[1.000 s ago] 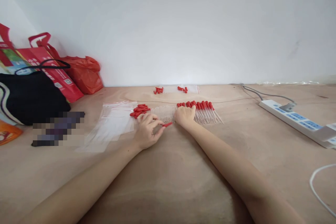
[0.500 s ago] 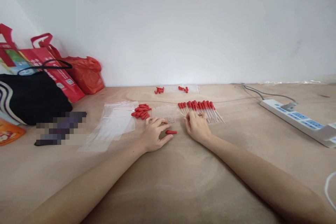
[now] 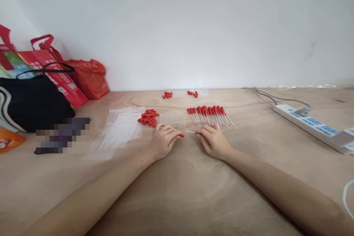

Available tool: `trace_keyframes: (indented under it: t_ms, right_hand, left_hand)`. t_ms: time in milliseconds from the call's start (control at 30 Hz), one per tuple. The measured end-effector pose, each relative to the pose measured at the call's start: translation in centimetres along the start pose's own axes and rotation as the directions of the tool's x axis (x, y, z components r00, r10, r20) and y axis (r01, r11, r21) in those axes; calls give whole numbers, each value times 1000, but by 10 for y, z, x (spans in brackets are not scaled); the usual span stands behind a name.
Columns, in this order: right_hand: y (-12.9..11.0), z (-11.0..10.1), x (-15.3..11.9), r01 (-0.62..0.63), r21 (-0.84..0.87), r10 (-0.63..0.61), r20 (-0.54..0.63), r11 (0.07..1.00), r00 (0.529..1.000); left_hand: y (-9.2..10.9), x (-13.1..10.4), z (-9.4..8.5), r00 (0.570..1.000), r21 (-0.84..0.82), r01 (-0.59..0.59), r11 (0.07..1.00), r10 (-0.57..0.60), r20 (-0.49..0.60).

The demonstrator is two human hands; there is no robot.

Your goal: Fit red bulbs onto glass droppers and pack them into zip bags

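Note:
Between the fingers of my left hand [image 3: 165,142] is a red rubber bulb [image 3: 181,135], its end poking out to the right. My right hand [image 3: 214,142] pinches a thin clear tube [image 3: 190,131] that points left toward the bulb, with a small gap between them. Behind my left hand lie a pile of red bulbs [image 3: 148,118] and a row of clear tubes [image 3: 173,118]. Beyond my right hand is a row of tubes with red bulbs on their ends [image 3: 207,111].
Clear zip bags [image 3: 118,129] lie left of the bulbs. More bulbs [image 3: 167,95] and a clear bag [image 3: 204,93] are near the wall. Shopping bags [image 3: 88,77] and a black bag [image 3: 38,103] stand left; a power strip [image 3: 309,123] is on the right.
My left hand has picked up the single red bulb from the table. My right hand has drawn back slightly from the row and now holds a tube pointing left.

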State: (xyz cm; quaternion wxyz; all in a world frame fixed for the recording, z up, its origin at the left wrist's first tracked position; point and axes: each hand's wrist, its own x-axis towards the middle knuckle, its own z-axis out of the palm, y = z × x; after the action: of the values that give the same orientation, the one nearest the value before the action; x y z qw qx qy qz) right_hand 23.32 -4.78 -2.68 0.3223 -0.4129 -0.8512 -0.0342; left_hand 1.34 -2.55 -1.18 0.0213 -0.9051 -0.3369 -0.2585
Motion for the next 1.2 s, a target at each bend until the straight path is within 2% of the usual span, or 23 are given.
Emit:
trace_keyframes:
  t_ms: [367, 667, 867, 1200]
  right_hand:
    - [0, 0, 1, 50, 25, -51, 41, 998, 998]
    - [2, 1, 2, 93, 25, -94, 39, 995, 995]
    - [0, 1, 3, 120, 50, -122, 41, 992, 992]
    - [-9, 3, 4, 137, -26, -137, 6, 990, 991]
  left_hand:
    - [1, 0, -1, 1000, -7, -10, 1000, 10, -9]
    - [5, 0, -1, 1000, -92, -21, 996, 22, 4]
    - [7, 1, -3, 999, -87, -38, 995, 39, 10]
    - [9, 2, -2, 997, -87, -67, 994, 62, -53]
